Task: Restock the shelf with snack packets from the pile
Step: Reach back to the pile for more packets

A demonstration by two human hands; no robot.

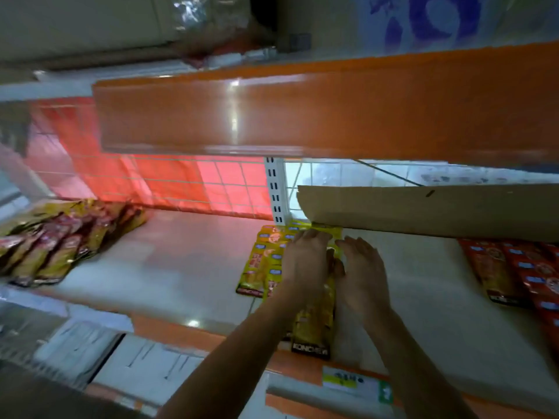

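Note:
Several yellow snack packets lie on the white shelf, fanned out towards the back. My left hand rests flat on the packets, fingers straight and pointing to the shelf's back. My right hand lies beside it, fingers straight, pressing the packets' right side. The front packet's black lower end sticks out over the orange shelf edge. More yellow packets show to the left of my left hand.
A row of red and gold packets lies at the shelf's left. Red packets lie at the right. A cardboard sheet stands behind my hands. An orange upper shelf hangs overhead. A yellow price label sits on the front edge.

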